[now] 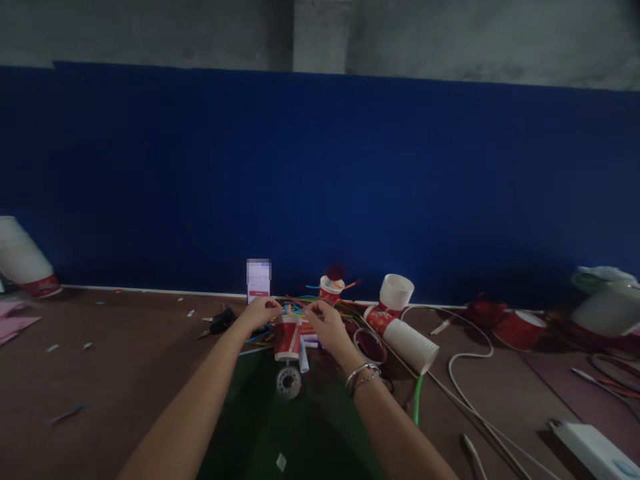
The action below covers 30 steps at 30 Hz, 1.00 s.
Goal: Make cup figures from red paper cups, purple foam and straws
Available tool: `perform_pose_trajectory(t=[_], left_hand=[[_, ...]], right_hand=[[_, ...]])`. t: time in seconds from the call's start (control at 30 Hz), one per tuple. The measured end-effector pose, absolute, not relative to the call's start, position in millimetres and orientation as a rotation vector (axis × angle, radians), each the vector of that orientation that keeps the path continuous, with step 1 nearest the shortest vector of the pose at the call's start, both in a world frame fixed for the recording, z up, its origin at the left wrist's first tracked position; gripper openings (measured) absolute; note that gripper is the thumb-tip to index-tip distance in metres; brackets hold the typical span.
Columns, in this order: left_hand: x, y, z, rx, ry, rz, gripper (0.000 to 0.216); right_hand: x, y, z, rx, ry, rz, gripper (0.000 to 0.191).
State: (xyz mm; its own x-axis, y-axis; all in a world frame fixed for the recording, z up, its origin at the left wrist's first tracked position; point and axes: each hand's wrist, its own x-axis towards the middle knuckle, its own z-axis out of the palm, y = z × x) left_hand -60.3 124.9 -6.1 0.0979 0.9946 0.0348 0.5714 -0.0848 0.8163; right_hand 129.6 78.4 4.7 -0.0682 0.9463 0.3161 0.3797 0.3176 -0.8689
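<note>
2 hands on the cup: and there it is, the red paper cup (287,340), upright at the centre of the clock, with fingers bent in on both sides of its rim.
Left hand: at 11 o'clock, the left hand (265,310) has thumb and fingertips drawn close; whether they pinch anything, I cannot tell.
Right hand: over at 2 o'clock, the right hand (325,323) curls, fingertips towards the rim; its grip, too, I cannot tell. Bracelets (363,377) on that wrist!
Strands: thin coloured strands (289,309) show between the hands, right by the rim.
Spool: straight down at 6 o'clock, a grey spool (289,383), just beside the cup's base, above the dark green mat (300,440).
Phone: 11 o'clock, lit screen up on the phone (259,279), beyond the left hand.
Keys: black-headed keys (221,321), between 9 and 10.
More cups: a 2nd red cup (331,293) at 1 o'clock, coloured sticks across its top; a tipped cup stack (410,345) at 3.
</note>
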Motion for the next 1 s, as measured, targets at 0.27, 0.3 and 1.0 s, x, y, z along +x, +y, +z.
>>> perform_pose_trajectory(t=[0.27, 0.3, 1.0], left_hand=[[-47.5, 125.5, -4.8, 1.694, 1.694, 0.864, 0.003], [-46.4, 128.8, -5.0, 1.677, 1.702, 0.854, 0.003], [-9.2, 54.4, 19.3, 1.696, 1.478, 1.245, 0.014]], right_hand=[[123.5, 113.6, -2.7, -1.343, -1.703, 0.774, 0.009], [121.4, 118.5, -3.7, -1.358, -1.712, 0.783, 0.009], [143.1, 61.1, 33.9, -1.198, -1.818, 0.876, 0.011]])
